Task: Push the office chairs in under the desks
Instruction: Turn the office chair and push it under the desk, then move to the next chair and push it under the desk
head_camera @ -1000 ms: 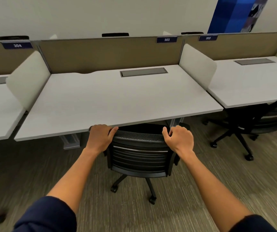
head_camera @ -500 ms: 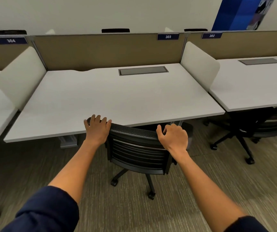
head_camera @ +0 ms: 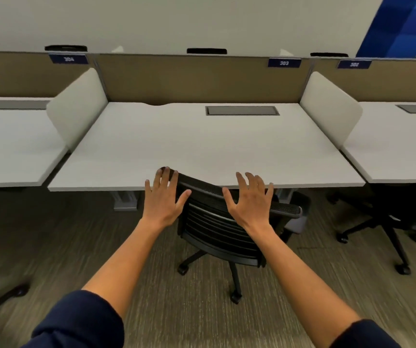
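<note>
Releasing: I am seeing my left hand (head_camera: 163,198) and right hand (head_camera: 250,199) spreading open off the black mesh-backed office chair (head_camera: 223,222), now tucked against the white rectangular desk (head_camera: 201,146); next chair pending.

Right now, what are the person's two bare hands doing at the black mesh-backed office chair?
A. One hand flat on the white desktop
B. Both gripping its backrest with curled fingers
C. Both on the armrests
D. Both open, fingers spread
D: the left hand and right hand are open with fingers spread at the top of the black mesh-backed office chair, not curled round it.
</note>
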The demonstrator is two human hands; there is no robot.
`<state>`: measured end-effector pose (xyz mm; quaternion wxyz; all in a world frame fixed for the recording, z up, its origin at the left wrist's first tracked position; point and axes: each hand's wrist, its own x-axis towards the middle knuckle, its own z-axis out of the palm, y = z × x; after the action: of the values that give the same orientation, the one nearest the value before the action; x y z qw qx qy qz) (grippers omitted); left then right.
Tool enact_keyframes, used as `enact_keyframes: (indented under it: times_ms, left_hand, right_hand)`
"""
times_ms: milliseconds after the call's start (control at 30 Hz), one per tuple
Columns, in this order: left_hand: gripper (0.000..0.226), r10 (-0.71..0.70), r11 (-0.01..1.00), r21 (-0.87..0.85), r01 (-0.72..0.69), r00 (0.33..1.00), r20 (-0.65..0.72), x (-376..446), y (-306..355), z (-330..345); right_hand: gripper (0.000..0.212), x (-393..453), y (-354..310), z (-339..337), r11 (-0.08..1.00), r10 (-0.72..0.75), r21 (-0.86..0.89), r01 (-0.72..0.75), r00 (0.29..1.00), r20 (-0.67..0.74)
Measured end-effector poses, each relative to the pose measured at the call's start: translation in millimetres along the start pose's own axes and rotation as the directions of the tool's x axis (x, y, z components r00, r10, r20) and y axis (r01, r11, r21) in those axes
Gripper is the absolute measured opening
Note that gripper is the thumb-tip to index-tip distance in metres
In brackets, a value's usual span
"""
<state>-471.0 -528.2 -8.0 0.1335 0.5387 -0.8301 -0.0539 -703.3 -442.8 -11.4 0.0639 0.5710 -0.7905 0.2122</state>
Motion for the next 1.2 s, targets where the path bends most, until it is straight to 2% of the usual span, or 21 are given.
enact_keyframes:
  times_ms: [233,500,833,1200]
  left_hand:
    - [0.086,-0.145,0.988,0.058,0.144,0.989,0.009,-69.7,-54.8,-15.6]
    - [0.092,-0.36,0.927,0.085,0.367,0.929,-0.079,-167.8,-157.7,-63.4]
    - [0.092,-0.57,0.806,0.073,0.588,0.803,-0.176,-351.0,-335.1,-142.8]
    - [0.091,-0.71,0.675,0.045,0.737,0.664,-0.236,-528.5,-491.7,-207.8]
  right_hand:
    - [0.087,-17.5,-90.5,24.8,0.974,-0.218,0.089,0.208,0.967,0.135]
    - [0.091,-62.1,-225.7,52.6,0.907,-0.42,0.14,0.397,0.872,0.25]
    - [0.088,-184.7,-465.6,54.2,0.765,-0.639,0.283,0.579,0.735,0.224]
    - [0.089,-309.8,-667.7,65.2,0.642,-0.762,0.362,0.676,0.611,0.212]
